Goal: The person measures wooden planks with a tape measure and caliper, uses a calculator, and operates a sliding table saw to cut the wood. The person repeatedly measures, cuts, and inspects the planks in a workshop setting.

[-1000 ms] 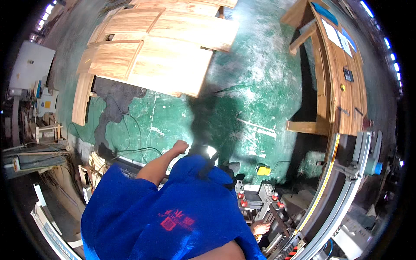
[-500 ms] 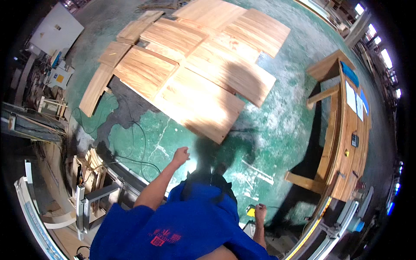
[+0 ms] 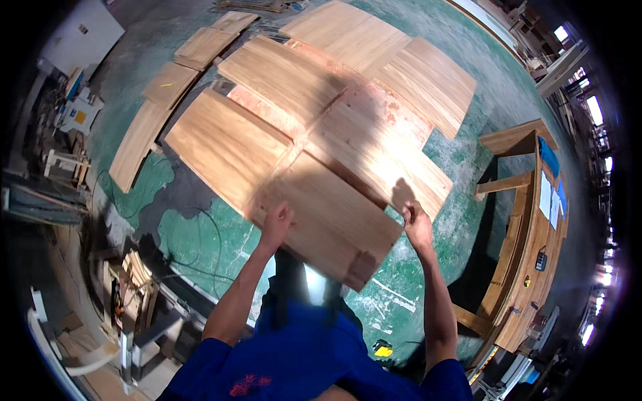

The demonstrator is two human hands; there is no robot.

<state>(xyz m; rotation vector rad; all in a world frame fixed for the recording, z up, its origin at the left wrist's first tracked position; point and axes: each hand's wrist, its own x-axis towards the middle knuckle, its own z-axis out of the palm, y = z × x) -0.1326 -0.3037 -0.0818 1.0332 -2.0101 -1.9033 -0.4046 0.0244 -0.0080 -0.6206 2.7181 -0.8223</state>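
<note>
Item: left hand (image 3: pixel 274 228). Fingers (image 3: pixel 285 214) bent inward toward the palm, loosely bunched; degree of closure not readable at this size. Position: over the left end of the nearest wood panel (image 3: pixel 334 217); whether skin meets wood is unclear. Bare forearm rising from the lower left, slanting inward, elbow bent, upper arm in a blue sleeve (image 3: pixel 194 367).

Item: right hand (image 3: pixel 418 227). Fingers (image 3: pixel 409 211) likewise curled, knuckles upward; a grip on anything cannot be made out. Position: just beside the right corner of the nearest wood panel, with the pale middle panel (image 3: pixel 388 157) beyond. Forearm nearly upright in view, leaning slightly left toward the wrist.

Item: nearest wood panel, one, rectangular, light brown, grained. Located between and ahead of the two hands, lying at a slant, its near corner pointing toward the wearer.

Item: left panel (image 3: pixel 227 147), similar, beside the nearest one. Further panels beyond, laid in a group above the green floor (image 3: pixel 187 250).

Item: narrow boards (image 3: pixel 137 144), in a row at far left.

Item: wooden desk (image 3: pixel 528 304), at right, well apart from both hands; bearing papers (image 3: pixel 550 200) and blue cloth (image 3: pixel 548 160).

Item: yellow-and-black object (image 3: pixel 382 348), on the floor, below the right hand in view.
</note>
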